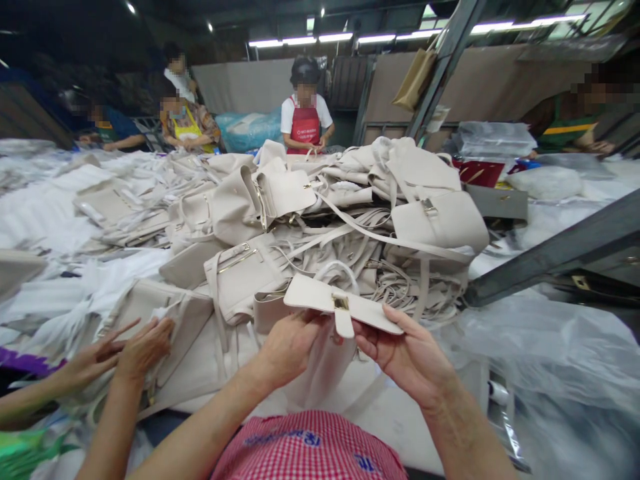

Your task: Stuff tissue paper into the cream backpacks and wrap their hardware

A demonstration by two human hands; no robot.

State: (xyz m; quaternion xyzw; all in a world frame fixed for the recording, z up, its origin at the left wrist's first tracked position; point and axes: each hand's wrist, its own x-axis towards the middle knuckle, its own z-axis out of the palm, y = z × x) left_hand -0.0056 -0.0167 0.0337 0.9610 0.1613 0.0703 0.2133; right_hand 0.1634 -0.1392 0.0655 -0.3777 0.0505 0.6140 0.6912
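A cream handbag [311,295] is held in front of my chest, its flap facing up with a gold-coloured clasp and a short tab at the middle. My left hand [293,343] is closed on it from the left, its fingertips hidden under the flap. On the other side my right hand [417,357] grips the flap's right end, thumb on top and fingers underneath. Pale, see-through sheeting [327,363] hangs below the flap between my hands. Just beyond it lies a cream bag [250,277] with a gold zip.
A large heap of cream bags [425,167] and straps covers the table ahead. At left, a co-worker's hands [145,347] touch another bag. A metal beam [565,243] slants across the right, above clear plastic bags [565,340]. Several people stand across the table.
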